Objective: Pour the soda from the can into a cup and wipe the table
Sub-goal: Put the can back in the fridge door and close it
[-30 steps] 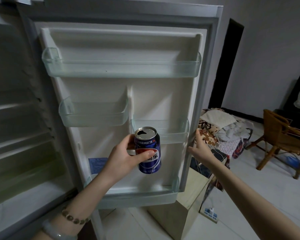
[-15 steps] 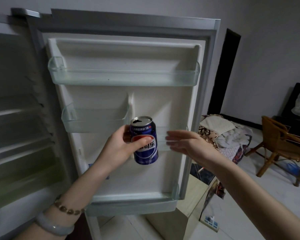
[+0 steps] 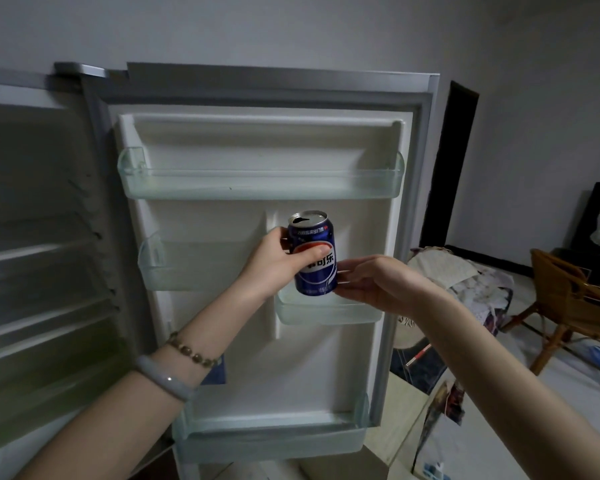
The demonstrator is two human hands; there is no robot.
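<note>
Left of the fingers lie the blurred shelves (image 3: 32,254) of the open fridge, well apart from them, so there is nothing to catch on that side. The left hand (image 3: 274,261) grips the soda can (image 3: 314,258) round its middle, thumb across the front label and the other fingers behind it. The can is near upright with its mouth already open, held in the air in front of the fridge door (image 3: 257,358), just above a small clear door bin (image 3: 326,311) and below the long top bin (image 3: 260,183). The right hand (image 3: 371,282) comes in from the other side with straight, relaxed fingers. Their tips are at the can's lower right side, though whether they press it cannot be told. By my reading the task has barely begun: the can is fetched and nothing is poured or wiped, and no cup, table or cloth is in view. Right of both hands stands the door's grey edge (image 3: 413,237), the nearest thing to clip on a swing. Beyond it the floor opens toward a wicker chair (image 3: 568,306)
</note>
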